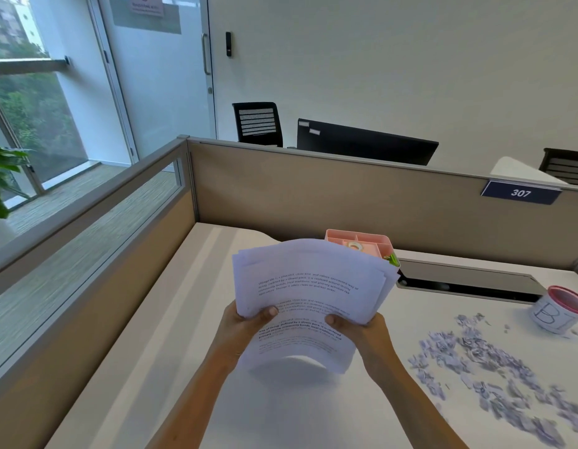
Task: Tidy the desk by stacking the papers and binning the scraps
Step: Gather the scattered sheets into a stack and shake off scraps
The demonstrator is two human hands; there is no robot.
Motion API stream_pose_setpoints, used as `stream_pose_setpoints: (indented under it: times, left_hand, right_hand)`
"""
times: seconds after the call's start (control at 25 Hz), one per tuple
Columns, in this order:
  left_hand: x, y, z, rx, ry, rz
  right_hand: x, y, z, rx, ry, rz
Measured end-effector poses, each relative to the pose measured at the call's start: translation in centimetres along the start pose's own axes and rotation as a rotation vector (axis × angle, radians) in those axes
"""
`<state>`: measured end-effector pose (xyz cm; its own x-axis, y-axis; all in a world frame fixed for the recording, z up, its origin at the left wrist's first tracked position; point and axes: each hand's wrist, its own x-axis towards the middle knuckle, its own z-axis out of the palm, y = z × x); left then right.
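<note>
— Squaring up the papers, by the look of it: both hands hold the sheaf up off the counter, in front of the pink organiser. The sheets fan out unevenly at the far end.

— How are the fingers set?

— The left hand and the right hand each pinch the sheaf at its sides, thumbs pressed on the printed top sheet, the other fingers curled underneath and mostly hidden.

— So the stacking step is under way, not finished?

— I'd judge so. The edges need knocking level, then the pile wants laying flat on a bare patch of counter, likely to the left, away from the mess.

— And the scraps?

— Untouched, scattered over the counter to the right. The bin, a small white tub with a red rim, stands just beyond them. Sweeping them together will call for both hands free.
</note>
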<state>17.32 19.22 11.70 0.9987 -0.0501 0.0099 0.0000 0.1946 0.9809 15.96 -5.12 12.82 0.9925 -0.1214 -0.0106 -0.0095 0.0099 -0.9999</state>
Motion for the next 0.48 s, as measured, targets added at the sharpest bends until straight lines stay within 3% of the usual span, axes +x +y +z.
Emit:
stream_pose_setpoints:
  times: [0.2, 0.32, 0.48]
  left_hand:
    - [-0.9, -2.6, -1.0, 0.097, -0.021, -0.035]
    - [-0.9, -3.1, 0.1, 0.152, 0.052, -0.044]
    - [-0.7, -2.3, -0.1, 0.112, 0.025, -0.002]
  right_hand:
    - [-0.4, 1.8, -1.0, 0.037, -0.069, 0.052]
    - [-0.4, 2.2, -0.4, 0.027, -0.056, 0.057]
    - [0.0, 1.3, -0.7, 0.056, -0.055, 0.045]
